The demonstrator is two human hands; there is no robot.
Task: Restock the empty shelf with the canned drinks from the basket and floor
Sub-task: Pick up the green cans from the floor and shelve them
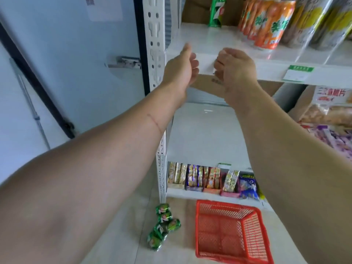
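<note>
With both our left hand (182, 67) and right hand (234, 67) loosely curled and seemingly empty, we'd grip the rigid, probably slick green cans (163, 225) round their sides.

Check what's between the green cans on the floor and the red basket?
Nothing: in the head view, only bare floor separates the green cans from the red basket.

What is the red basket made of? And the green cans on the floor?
The red basket looks like plastic: one bright colour all through, with moulded lattice walls and a slight shine. The green cans look like thin metal, probably aluminium, since their printed sides gleam, though blur leaves that open.
</note>
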